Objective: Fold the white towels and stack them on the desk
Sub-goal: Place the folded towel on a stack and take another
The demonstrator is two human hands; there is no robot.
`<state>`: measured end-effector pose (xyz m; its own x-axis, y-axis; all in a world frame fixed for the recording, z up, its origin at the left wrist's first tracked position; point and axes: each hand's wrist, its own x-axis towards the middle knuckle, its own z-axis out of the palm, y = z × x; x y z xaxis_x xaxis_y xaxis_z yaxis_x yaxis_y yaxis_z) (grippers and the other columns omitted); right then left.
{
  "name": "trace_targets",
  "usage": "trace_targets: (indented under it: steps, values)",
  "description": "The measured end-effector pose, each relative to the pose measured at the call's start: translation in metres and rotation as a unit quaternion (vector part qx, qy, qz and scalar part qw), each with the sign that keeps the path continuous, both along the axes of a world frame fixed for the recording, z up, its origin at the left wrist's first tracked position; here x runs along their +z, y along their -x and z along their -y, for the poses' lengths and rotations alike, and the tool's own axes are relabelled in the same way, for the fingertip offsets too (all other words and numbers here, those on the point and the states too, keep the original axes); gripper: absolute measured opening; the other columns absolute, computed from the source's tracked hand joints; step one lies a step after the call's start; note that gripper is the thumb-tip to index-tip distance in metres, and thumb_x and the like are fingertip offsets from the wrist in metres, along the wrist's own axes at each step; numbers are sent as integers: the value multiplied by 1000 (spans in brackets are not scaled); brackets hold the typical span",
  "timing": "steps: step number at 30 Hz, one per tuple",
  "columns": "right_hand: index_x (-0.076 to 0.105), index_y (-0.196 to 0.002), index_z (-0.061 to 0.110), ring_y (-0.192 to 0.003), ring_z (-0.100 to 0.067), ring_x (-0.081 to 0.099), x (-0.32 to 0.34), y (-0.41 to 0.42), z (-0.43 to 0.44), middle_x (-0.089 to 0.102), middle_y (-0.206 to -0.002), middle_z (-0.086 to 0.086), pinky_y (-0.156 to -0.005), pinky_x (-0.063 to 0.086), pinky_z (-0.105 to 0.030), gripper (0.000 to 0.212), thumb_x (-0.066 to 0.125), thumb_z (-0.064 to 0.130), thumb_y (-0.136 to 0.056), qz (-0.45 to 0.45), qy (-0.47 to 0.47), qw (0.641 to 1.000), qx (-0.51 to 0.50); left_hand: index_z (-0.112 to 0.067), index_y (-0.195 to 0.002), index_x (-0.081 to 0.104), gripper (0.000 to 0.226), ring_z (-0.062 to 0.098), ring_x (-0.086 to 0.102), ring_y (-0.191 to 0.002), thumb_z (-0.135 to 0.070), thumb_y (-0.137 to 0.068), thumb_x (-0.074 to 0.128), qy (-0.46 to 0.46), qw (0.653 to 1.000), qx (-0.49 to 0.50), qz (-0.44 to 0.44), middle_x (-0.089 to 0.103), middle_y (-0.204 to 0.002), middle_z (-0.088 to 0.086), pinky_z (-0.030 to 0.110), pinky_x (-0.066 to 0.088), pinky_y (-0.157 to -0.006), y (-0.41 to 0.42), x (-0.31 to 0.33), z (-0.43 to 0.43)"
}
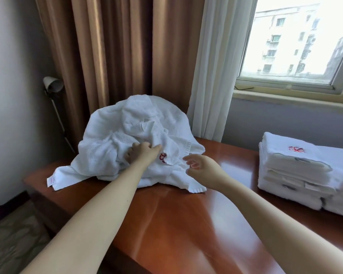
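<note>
I see a glossy red-brown desk (182,224) in the corner of a room. Brown curtains (111,46) hang behind it, with a white sheer curtain (216,66) next to a window (297,42) at the far right. A floor lamp (53,85) stands against the grey wall on the left.

Both of my bare arms reach forward from the near edge. My left hand (142,154) is dug into the near face of the heap of unfolded towels (135,123), fingers curled into the cloth and gripping it, thumb pointing right toward a red emblem (162,157). My right hand (201,167) hangs just beside the heap's right side, fingers loosely bent, holding nothing. I cannot tell whether the fingertips brush the cloth.

The heap sits at the far left of the desk, with one tagged corner (52,179) trailing toward the left edge. The stack of folded towels (295,175) rests on the right side, well apart from the heap, and its top towel carries its own red mark.
</note>
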<state>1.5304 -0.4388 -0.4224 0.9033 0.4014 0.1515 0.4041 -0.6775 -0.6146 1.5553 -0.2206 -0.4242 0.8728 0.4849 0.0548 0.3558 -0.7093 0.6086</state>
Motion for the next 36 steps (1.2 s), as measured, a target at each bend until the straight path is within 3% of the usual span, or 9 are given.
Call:
trace_targets:
  steps: [3, 7, 11, 15, 20, 24, 27, 30, 36]
  values:
    - [57, -133, 26, -106, -8, 57, 7, 5, 5, 62, -117, 10, -93, 48, -26, 45, 59, 20, -88, -3, -18, 1000, -10, -24, -95, 63, 32, 31, 49, -116, -54, -90, 52, -29, 997, -16, 69, 55, -123, 7, 48, 38, -104, 8, -4, 5]
    - [49, -140, 22, -100, -13, 65, 21, 10, 7, 62, -121, 3, -75, 51, -18, 47, 58, 26, -94, -26, -117, 993, -19, -13, -103, 69, 29, 17, 52, -114, -38, -90, 68, 21, 958, -193, 209, 52, -130, -1, 34, 44, -97, 28, -3, 35]
    - [50, -138, 15, -115, -21, 60, 35, 16, 11, 60, -128, -5, -97, 48, -35, 52, 60, 38, -92, -62, -225, 971, -55, -33, -83, 66, 12, 0, 61, -96, -43, -86, 72, 69, 915, -348, 191, 66, -106, -20, 26, 47, -83, 61, 4, 70]
    - [56, -85, 18, -70, -13, 56, 44, 27, 31, 58, -78, 2, -64, 45, -29, 11, 63, 13, -77, -115, -270, 954, -55, -15, -94, 73, 28, 16, 68, -95, -41, -82, 75, 89, 895, -402, 171, 74, -93, -2, 41, 54, -86, 86, 13, 101]
    - [72, -93, 20, -76, -19, 60, 48, 40, 71, 67, -86, -4, -62, 47, -27, 39, 49, -7, -77, -89, -292, 946, -108, -26, -83, 75, 32, 12, 67, -83, -48, -85, 52, 73, 883, -387, 257, 74, -82, -8, 39, 54, -77, 104, 33, 120]
    - [74, -86, 18, -61, -14, 56, 55, 57, 98, 66, -67, 3, -45, 40, -15, 43, 42, -6, -70, -65, -304, 940, -140, -29, -114, 66, 31, 3, 62, -101, -17, -93, 47, 44, 890, -363, 273, 69, -106, -17, 30, 52, -88, 97, 47, 137]
    - [75, -80, 17, -59, -11, 56, 61, 77, 121, 67, -64, 4, -51, 42, -19, 42, 42, 2, -61, -65, -316, 936, -143, -28, -138, 51, 52, 4, 50, -126, -3, -94, 40, 22, 888, -414, 196, 57, -137, -11, 27, 42, -107, 92, 46, 152]
    - [76, -84, 16, -64, -11, 59, 64, 98, 150, 70, -75, -3, -57, 45, -21, 47, 40, 5, -58, -57, -291, 944, -141, -33, -144, 41, 59, 7, 45, -130, -5, -92, 46, -12, 864, -481, 147, 51, -142, -11, 24, 39, -106, 97, 47, 180]
    - [73, -76, 19, -45, 7, 51, 70, 143, 218, 59, -55, 20, -42, 35, -8, 35, 43, 10, -62, -1, -256, 944, -206, -29, -84, 59, 9, 18, 60, -86, -36, -85, 66, -149, 836, -514, 119, 62, -85, -9, 34, 48, -69, 115, 48, 243]
